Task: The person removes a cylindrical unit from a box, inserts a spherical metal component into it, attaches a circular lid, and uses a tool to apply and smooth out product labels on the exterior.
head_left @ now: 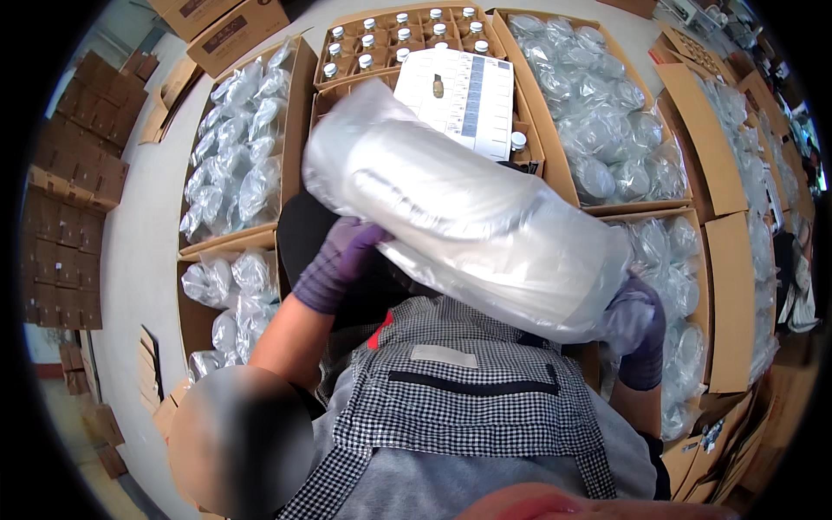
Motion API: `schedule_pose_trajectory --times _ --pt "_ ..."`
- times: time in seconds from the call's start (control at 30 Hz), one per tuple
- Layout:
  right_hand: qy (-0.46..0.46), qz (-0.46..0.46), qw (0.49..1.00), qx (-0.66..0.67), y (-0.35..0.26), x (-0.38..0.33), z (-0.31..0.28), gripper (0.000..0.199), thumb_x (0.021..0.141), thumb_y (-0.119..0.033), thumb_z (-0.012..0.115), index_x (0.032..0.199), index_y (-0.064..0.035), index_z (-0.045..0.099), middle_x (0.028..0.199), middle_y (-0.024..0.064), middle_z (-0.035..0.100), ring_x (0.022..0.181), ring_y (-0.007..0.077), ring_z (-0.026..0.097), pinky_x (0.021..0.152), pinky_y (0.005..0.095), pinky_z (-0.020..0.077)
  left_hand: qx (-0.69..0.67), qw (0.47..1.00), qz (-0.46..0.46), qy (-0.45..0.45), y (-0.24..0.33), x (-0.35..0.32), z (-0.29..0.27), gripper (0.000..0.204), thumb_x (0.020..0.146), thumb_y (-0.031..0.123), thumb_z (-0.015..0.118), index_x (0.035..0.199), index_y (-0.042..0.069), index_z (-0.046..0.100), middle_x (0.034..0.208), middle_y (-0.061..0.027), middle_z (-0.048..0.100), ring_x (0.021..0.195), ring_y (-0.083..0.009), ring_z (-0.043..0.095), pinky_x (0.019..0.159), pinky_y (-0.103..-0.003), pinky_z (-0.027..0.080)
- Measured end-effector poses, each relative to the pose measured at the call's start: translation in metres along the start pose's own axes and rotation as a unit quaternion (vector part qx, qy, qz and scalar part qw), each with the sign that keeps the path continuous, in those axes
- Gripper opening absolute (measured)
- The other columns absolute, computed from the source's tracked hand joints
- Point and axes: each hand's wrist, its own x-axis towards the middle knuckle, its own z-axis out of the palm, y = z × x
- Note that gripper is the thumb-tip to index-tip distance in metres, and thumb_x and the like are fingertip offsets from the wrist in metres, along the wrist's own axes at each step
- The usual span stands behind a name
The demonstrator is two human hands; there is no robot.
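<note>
Checked apron (468, 407) nearest the camera. Both hands gloved purple: left hand (340, 264) clamped on the underside of a large clear plastic bag (468, 217), right hand (637, 334) gripping its lower end. Bag is held tilted at chest height. Beyond: cardboard boxes of bagged clear packs (238, 147), then a box of capped bottles (399, 39) with a printed sheet (464, 95) on top.

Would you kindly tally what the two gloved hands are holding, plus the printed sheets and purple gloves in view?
Large clear plastic bag held between left hand and right hand: 1
Printed white sheet lying on the box of capped bottles: 1
Purple gloves: 2
Total: 4
</note>
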Motion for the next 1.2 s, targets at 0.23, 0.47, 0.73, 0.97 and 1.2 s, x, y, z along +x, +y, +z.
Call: schedule_pose_trajectory --times 0.23,0.47,0.73,0.97,1.2 --pt "-0.435 0.125 0.879 -0.146 0.061 0.107 0.043 0.027 0.086 -0.024 0.074 0.1 -0.0014 0.073 0.099 0.014 0.074 0.089 0.0227 0.071 0.08 0.0339 0.0541 -0.029 0.921 -0.329 0.204 -0.044 0.009 -0.126 0.017 0.09 0.015 0.066 0.102 0.003 0.07 0.1 -0.0117 0.073 0.093 -0.0272 0.07 0.085 -0.036 0.055" --pt "-0.292 0.154 0.931 -0.152 0.081 0.385 0.014 0.034 0.089 -0.015 0.074 0.121 -0.0068 0.072 0.106 0.0043 0.074 0.091 0.015 0.069 0.085 0.031 0.0567 0.188 0.885 -0.383 0.188 -0.051 -0.034 -0.126 0.018 0.09 0.016 0.066 0.103 0.003 0.07 0.101 -0.0115 0.073 0.094 -0.0271 0.07 0.085 -0.036 0.055" --pt "-0.354 0.142 0.621 -0.685 0.249 0.579 -0.007 0.034 0.076 -0.031 0.076 0.101 -0.0072 0.077 0.102 0.0141 0.075 0.092 0.0322 0.072 0.083 0.042 0.0563 0.244 0.865 -0.413 0.146 -0.086 -0.033 -0.085 0.019 0.09 0.017 0.067 0.104 0.004 0.07 0.102 -0.0112 0.073 0.095 -0.0271 0.07 0.086 -0.036 0.055" --pt "-0.421 0.103 0.6 -0.672 0.278 0.585 -0.049 0.032 0.084 -0.032 0.065 0.107 -0.0132 0.078 0.119 0.016 0.072 0.113 0.0333 0.068 0.096 0.0423 0.0526 0.238 0.879 -0.392 0.131 -0.132 -0.005 -0.056 0.02 0.09 0.018 0.067 0.105 0.005 0.071 0.103 -0.011 0.073 0.095 -0.027 0.07 0.087 -0.036 0.055" --pt "-0.312 0.383 0.699 -0.517 0.184 0.616 -0.039 0.034 0.077 -0.021 0.074 0.106 -0.0044 0.072 0.083 0.0153 0.074 0.075 0.0242 0.074 0.072 0.0372 0.0611 0.242 0.879 -0.391 0.126 -0.147 0.005 -0.045 0.021 0.091 0.019 0.067 0.106 0.005 0.071 0.103 -0.0108 0.073 0.096 -0.027 0.07 0.088 -0.036 0.055"
